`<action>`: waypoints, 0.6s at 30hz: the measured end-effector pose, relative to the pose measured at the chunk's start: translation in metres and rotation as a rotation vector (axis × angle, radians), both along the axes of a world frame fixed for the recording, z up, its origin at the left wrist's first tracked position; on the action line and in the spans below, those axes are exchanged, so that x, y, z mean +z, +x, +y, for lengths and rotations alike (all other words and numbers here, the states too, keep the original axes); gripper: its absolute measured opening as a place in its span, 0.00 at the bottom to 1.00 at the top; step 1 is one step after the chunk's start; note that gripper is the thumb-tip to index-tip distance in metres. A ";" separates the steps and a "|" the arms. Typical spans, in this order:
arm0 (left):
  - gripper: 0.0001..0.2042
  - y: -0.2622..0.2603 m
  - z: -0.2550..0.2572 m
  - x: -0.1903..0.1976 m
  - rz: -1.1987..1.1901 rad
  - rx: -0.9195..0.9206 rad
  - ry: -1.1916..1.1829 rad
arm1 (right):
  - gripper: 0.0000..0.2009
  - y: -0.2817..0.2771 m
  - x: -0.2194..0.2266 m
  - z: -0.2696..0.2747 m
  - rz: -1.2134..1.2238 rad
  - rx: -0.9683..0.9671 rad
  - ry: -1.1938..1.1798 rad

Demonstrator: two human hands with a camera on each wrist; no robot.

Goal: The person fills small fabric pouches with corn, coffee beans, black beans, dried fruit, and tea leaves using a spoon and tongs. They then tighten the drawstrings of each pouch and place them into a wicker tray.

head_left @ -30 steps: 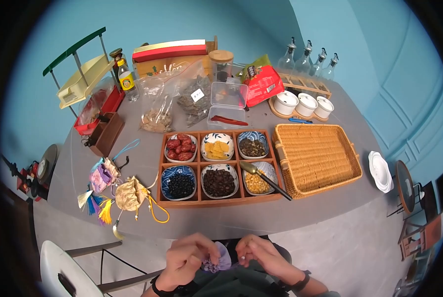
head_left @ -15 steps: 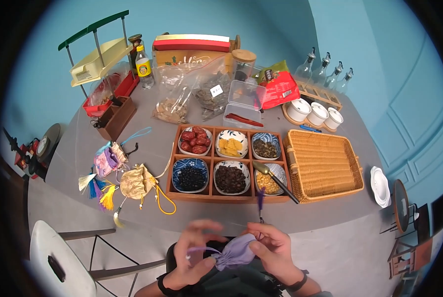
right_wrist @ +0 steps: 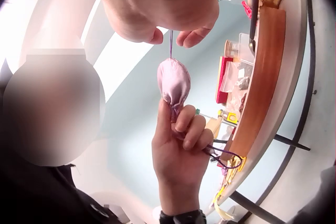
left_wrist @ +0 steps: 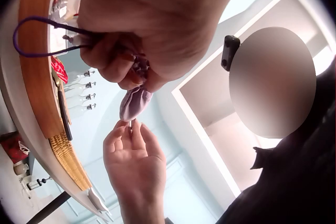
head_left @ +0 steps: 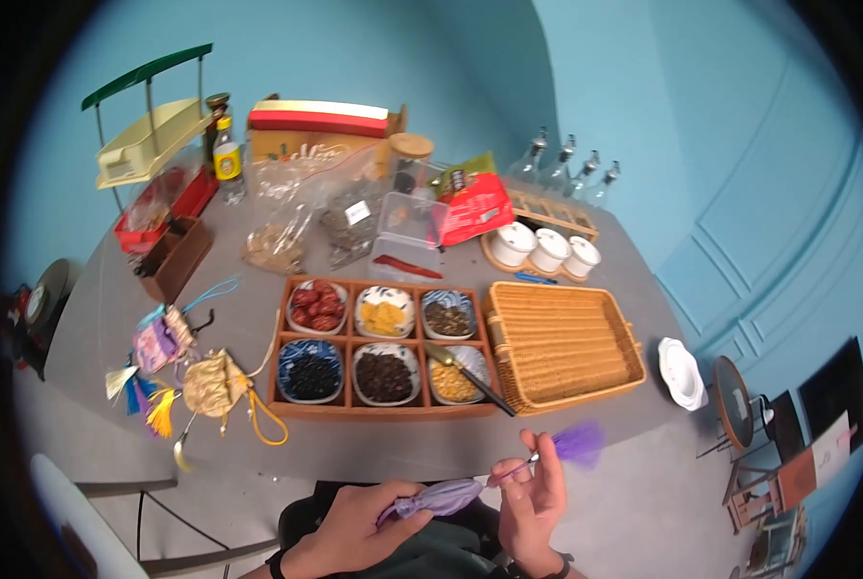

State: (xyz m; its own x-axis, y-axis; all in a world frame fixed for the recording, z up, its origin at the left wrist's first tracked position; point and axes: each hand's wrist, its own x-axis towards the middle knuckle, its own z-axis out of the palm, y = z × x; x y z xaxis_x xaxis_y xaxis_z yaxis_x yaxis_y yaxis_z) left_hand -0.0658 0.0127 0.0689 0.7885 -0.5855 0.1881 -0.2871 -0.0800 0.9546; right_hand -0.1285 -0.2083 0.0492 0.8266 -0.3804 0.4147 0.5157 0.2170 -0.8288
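Note:
My left hand grips the gathered neck of a small purple drawstring pouch, above my lap at the near table edge. The pouch body looks plump and smooth in the right wrist view. A loop of purple drawstring sticks out past the left fingers. My right hand pinches the thin cord at the pouch's bottom end, and a fluffy purple tassel fans out beyond its fingertips. The cord runs taut between the pouch and the right fingers. Inside the left fist, the pouch's mouth is hidden.
Ahead stands a wooden divided tray with bowls of dates, beans and corn, a spoon across one. A wicker basket is on its right. Other tasselled pouches lie left; bags, boxes and white jars stand behind.
The pouch came up from the lap and turned, its tassel swinging from upright to the right. My left hand closed round its neck; my right hand shifted to the tassel cord.

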 end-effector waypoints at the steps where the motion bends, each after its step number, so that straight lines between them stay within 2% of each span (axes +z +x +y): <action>1: 0.12 0.000 -0.007 0.000 -0.091 -0.005 -0.010 | 0.33 -0.004 0.005 -0.004 0.038 -0.020 0.003; 2: 0.13 0.000 -0.013 0.003 -0.181 -0.008 -0.018 | 0.33 -0.007 0.004 -0.012 0.029 -0.039 0.001; 4: 0.15 -0.002 -0.025 0.014 -0.114 -0.051 0.038 | 0.32 -0.014 0.001 -0.029 0.088 -0.098 -0.033; 5: 0.15 -0.002 -0.031 0.020 -0.148 -0.083 0.139 | 0.27 -0.013 0.005 -0.035 0.090 -0.158 -0.050; 7: 0.16 -0.005 -0.046 0.032 -0.138 -0.143 0.265 | 0.24 -0.013 0.010 -0.054 0.157 -0.183 -0.005; 9: 0.15 -0.001 -0.063 0.014 -0.226 -0.172 0.243 | 0.17 -0.009 0.016 -0.065 0.282 -0.168 0.004; 10: 0.15 0.000 -0.070 0.008 -0.300 -0.190 0.217 | 0.17 -0.004 0.020 -0.072 0.275 -0.180 0.009; 12: 0.14 0.003 -0.084 0.012 -0.337 -0.186 0.210 | 0.16 0.011 0.035 -0.089 0.584 0.217 -0.235; 13: 0.14 0.005 -0.090 0.016 -0.364 -0.176 0.205 | 0.14 0.021 0.048 -0.093 0.570 0.335 -0.323; 15: 0.14 0.017 -0.106 0.038 -0.333 -0.157 0.168 | 0.13 0.052 0.077 -0.120 0.277 0.180 -0.140; 17: 0.14 0.036 -0.114 0.061 -0.288 -0.107 0.133 | 0.12 0.079 0.088 -0.137 0.028 -0.076 0.135; 18: 0.14 0.047 -0.118 0.072 -0.273 -0.097 0.176 | 0.12 0.080 0.087 -0.141 0.022 -0.074 0.142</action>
State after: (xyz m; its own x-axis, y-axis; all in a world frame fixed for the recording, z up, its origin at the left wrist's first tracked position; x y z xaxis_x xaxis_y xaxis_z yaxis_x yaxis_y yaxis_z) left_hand -0.0188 -0.1052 0.1406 0.6620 -0.6977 0.2739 -0.5446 -0.1966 0.8153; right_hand -0.0482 -0.3498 0.1363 0.8022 -0.4946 0.3346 0.5170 0.2948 -0.8036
